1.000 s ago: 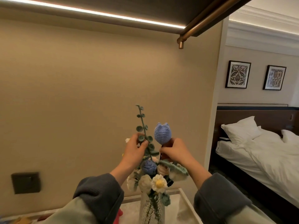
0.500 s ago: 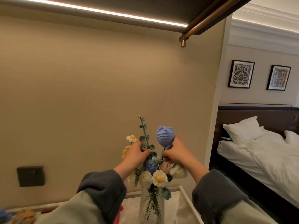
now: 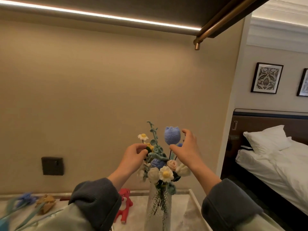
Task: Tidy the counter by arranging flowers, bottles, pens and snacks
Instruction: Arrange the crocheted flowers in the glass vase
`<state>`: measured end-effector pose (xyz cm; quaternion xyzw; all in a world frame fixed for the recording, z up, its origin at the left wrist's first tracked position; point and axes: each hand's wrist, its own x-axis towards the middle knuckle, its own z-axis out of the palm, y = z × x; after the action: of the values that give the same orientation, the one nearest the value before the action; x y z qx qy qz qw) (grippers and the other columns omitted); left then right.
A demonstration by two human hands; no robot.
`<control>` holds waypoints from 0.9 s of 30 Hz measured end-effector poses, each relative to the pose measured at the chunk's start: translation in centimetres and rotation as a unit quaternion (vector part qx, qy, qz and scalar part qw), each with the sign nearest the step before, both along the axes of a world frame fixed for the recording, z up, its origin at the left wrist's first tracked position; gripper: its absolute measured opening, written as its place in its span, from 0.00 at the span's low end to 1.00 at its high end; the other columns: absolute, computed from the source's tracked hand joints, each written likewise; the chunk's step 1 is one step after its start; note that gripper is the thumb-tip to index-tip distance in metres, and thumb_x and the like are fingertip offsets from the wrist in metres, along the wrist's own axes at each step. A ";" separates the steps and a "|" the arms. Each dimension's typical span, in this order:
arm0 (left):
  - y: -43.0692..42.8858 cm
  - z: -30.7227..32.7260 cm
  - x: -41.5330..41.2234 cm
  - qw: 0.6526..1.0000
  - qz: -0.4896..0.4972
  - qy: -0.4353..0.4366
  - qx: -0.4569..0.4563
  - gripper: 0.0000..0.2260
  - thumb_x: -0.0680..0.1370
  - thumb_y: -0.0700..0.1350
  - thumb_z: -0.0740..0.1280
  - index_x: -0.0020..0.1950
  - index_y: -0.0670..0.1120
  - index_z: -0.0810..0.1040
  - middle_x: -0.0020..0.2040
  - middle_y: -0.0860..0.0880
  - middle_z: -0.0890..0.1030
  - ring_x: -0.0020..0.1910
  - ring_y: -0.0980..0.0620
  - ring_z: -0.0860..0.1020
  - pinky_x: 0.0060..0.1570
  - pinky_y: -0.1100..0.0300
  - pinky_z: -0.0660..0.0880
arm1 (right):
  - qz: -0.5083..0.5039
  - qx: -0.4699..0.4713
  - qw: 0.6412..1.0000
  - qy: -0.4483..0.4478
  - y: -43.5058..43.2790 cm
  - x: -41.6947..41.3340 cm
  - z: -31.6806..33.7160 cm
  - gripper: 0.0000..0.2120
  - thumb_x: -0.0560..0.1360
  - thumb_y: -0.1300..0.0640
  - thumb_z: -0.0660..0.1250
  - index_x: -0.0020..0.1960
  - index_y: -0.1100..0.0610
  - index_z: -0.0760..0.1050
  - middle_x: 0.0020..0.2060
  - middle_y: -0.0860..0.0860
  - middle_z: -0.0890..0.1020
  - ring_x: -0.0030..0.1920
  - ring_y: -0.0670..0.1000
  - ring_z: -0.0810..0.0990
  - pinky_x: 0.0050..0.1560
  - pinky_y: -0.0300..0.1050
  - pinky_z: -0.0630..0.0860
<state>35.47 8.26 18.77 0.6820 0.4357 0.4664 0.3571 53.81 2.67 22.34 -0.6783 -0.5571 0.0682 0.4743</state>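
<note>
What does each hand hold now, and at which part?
Left hand pinches the yellow sprig near its blooms. Right hand is open beside the tulip, holding nothing.

Lower left: loose flowers [image 3: 27, 201], motion-blurred, cut by the frame edge. Bottom centre: vase [image 3: 158, 214] base out of frame. Red toy [image 3: 124, 206] partly hidden behind left sleeve [image 3: 96, 199]. Right edge: framed print [image 3: 303, 82] cropped.

A plain beige wall [image 3: 100, 97] fills the view, lit from above by a warm light strip [image 3: 100, 14] beside a brass rail [image 3: 216, 25]. A dark wall plate [image 3: 52, 166] sits low on the wall, above the marble counter [image 3: 183, 214]. Past the counter's right edge stands a white-sheeted bed [image 3: 275, 167] with a pillow [image 3: 266, 139] against a dark headboard [image 3: 266, 120]. Two framed prints [image 3: 266, 78] hang above.
</note>
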 end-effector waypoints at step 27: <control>-8.4 -5.4 -25.8 0.961 0.218 -0.165 -0.045 0.08 0.80 0.40 0.60 0.56 0.48 0.77 0.46 0.49 0.83 0.43 0.53 0.80 0.44 0.60 0.77 | 0.398 0.083 0.913 0.038 -1.7 -29.6 -3.6 0.08 0.75 0.58 0.66 0.53 0.49 0.78 0.51 0.44 0.78 0.54 0.41 0.76 0.52 0.35 0.73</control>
<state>9.66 -0.12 13.35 0.4671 0.5299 0.6186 0.3439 24.18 0.94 18.75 -0.3555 -0.7658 0.2306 0.4837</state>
